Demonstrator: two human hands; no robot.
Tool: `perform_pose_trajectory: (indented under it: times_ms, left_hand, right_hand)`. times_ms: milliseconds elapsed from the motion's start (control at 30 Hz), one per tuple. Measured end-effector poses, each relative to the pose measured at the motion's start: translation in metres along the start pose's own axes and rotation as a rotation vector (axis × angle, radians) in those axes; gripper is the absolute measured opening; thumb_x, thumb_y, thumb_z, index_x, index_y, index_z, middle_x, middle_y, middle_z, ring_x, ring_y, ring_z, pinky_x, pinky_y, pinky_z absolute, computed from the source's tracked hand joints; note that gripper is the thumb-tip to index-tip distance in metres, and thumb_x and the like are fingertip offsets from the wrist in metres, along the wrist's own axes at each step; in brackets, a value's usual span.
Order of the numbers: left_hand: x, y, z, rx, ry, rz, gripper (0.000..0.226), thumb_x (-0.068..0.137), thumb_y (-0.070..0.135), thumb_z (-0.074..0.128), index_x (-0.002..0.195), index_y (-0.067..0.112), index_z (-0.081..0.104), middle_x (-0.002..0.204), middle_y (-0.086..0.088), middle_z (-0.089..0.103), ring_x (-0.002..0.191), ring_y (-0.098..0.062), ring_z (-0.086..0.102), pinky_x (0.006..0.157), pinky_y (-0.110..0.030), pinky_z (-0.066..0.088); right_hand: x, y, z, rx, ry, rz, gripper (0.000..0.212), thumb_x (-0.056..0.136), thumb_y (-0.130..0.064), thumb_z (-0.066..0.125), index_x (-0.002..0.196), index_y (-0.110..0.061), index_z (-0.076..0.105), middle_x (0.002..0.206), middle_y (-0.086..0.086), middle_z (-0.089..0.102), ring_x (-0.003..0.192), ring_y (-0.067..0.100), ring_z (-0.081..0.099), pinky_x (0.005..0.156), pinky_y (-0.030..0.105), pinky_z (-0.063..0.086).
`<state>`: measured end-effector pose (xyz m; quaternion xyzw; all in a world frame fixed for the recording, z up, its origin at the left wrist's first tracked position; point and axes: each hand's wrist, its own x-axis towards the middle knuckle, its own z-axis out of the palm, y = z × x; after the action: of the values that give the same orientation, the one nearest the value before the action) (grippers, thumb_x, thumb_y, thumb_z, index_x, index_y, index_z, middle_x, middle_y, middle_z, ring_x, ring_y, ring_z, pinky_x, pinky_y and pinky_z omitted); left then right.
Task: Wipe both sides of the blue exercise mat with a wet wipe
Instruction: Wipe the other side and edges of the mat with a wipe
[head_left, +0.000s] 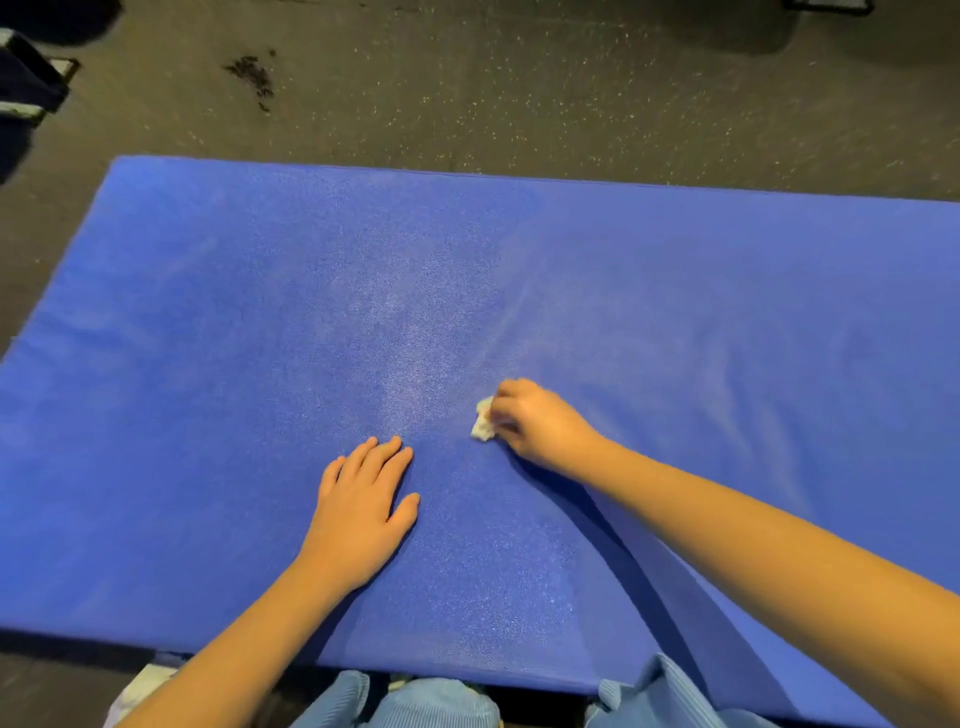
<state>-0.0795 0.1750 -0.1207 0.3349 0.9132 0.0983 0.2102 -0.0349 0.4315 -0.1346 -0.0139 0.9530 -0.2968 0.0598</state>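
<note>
Count: blue exercise mat (208, 364) ×1; wet wipe (483, 423) ×1, a single crumpled white wad; floor (519, 93) ×1, one continuous speckled surface. Hands ×2, being left hand (358, 514) ×1 and right hand (540, 426) ×1, with bare forearms ×2 to match. Other items: dark patch (253, 78) on the floor ×1 cluster, plus a few specks beside it too small to count; dark pale-edged objects (31, 88) at the left edge, cut off, number cannot be told; dark-framed item (828, 5) at the top right ×1, mostly out of frame.
</note>
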Motion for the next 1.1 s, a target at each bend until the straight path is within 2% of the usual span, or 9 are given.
perform_pose_trajectory:
  times_ms: [67, 133, 267, 400, 500, 667, 867, 1000, 1100]
  left_hand:
    - [0.007, -0.003, -0.004, -0.012, 0.022, 0.026, 0.075, 0.083, 0.058, 0.023, 0.134, 0.014, 0.055, 0.143, 0.0, 0.048, 0.136, -0.02, 0.034, 0.111, -0.044, 0.024]
    - [0.017, -0.007, -0.009, 0.007, 0.012, 0.053, 0.076, 0.083, 0.058, 0.024, 0.135, 0.013, 0.054, 0.143, -0.001, 0.046, 0.137, -0.02, 0.032, 0.113, -0.047, 0.026]
    - [0.033, -0.01, -0.016, 0.084, -0.148, -0.011, 0.096, 0.071, 0.069, 0.003, 0.153, 0.023, 0.025, 0.161, 0.006, 0.013, 0.15, -0.019, 0.004, 0.119, -0.042, 0.005]
    - [0.032, -0.004, -0.017, 0.115, -0.197, -0.044, 0.098, 0.068, 0.068, -0.006, 0.155, 0.027, 0.015, 0.162, 0.009, 0.003, 0.15, -0.017, -0.004, 0.119, -0.041, 0.002]
    - [0.032, -0.003, -0.019, 0.145, -0.222, -0.054, 0.099, 0.067, 0.067, -0.008, 0.155, 0.028, 0.013, 0.162, 0.01, 0.002, 0.15, -0.016, -0.005, 0.119, -0.04, 0.002]
    - [0.036, -0.004, -0.022, 0.179, -0.247, -0.039, 0.099, 0.067, 0.067, -0.009, 0.155, 0.028, 0.013, 0.162, 0.009, 0.002, 0.15, -0.017, -0.003, 0.12, -0.04, 0.005]
    - [0.037, -0.004, -0.025, 0.199, -0.29, -0.035, 0.099, 0.067, 0.068, -0.011, 0.155, 0.028, 0.01, 0.162, 0.01, 0.0, 0.15, -0.017, -0.005, 0.12, -0.039, 0.004]
    - [0.039, -0.004, -0.031, 0.206, -0.336, -0.023, 0.101, 0.065, 0.068, -0.012, 0.155, 0.027, 0.005, 0.162, 0.01, -0.005, 0.149, -0.017, -0.008, 0.121, -0.039, 0.004]
    - [0.041, -0.004, -0.039, 0.22, -0.42, -0.006, 0.103, 0.063, 0.069, -0.011, 0.155, 0.027, 0.001, 0.162, 0.009, -0.01, 0.149, -0.017, -0.01, 0.121, -0.039, 0.004]
  right_hand:
    - [0.007, 0.0, 0.002, 0.01, 0.114, 0.079, 0.006, 0.08, -0.002, 0.062, 0.077, 0.002, 0.065, 0.083, 0.019, 0.057, 0.077, 0.04, 0.056, 0.06, 0.04, 0.047]
    - [-0.003, -0.017, 0.009, 0.064, 0.104, -0.007, 0.006, 0.076, 0.0, 0.064, 0.071, -0.002, 0.066, 0.079, 0.017, 0.059, 0.071, 0.036, 0.058, 0.061, 0.032, 0.046]
    - [-0.018, -0.023, 0.011, 0.07, -0.117, -0.22, 0.015, 0.085, -0.013, 0.059, 0.075, -0.004, 0.068, 0.086, 0.013, 0.06, 0.075, 0.033, 0.059, 0.063, 0.034, 0.05]
    - [0.022, 0.006, -0.002, -0.041, 0.003, -0.06, 0.01, 0.08, 0.0, 0.061, 0.071, -0.001, 0.066, 0.078, 0.018, 0.057, 0.071, 0.038, 0.058, 0.057, 0.041, 0.051]
    - [0.034, 0.0, 0.0, -0.029, 0.054, 0.105, 0.016, 0.085, -0.001, 0.057, 0.082, -0.006, 0.072, 0.087, 0.016, 0.06, 0.085, 0.037, 0.058, 0.067, 0.039, 0.049]
    - [0.017, -0.027, 0.005, 0.041, -0.232, -0.208, 0.017, 0.086, -0.016, 0.056, 0.08, -0.007, 0.069, 0.083, 0.015, 0.059, 0.076, 0.035, 0.06, 0.063, 0.037, 0.049]
    - [0.063, 0.005, 0.0, -0.054, 0.105, 0.105, 0.013, 0.085, -0.002, 0.059, 0.075, 0.004, 0.063, 0.082, 0.021, 0.054, 0.073, 0.037, 0.056, 0.056, 0.034, 0.037]
    - [0.046, -0.018, 0.018, -0.023, -0.117, -0.174, 0.016, 0.084, -0.008, 0.063, 0.069, -0.001, 0.063, 0.076, 0.018, 0.054, 0.063, 0.034, 0.055, 0.053, 0.033, 0.042]
    - [0.072, 0.006, -0.003, -0.101, -0.081, -0.089, 0.009, 0.086, -0.007, 0.06, 0.083, -0.001, 0.067, 0.088, 0.016, 0.057, 0.081, 0.036, 0.059, 0.061, 0.034, 0.045]
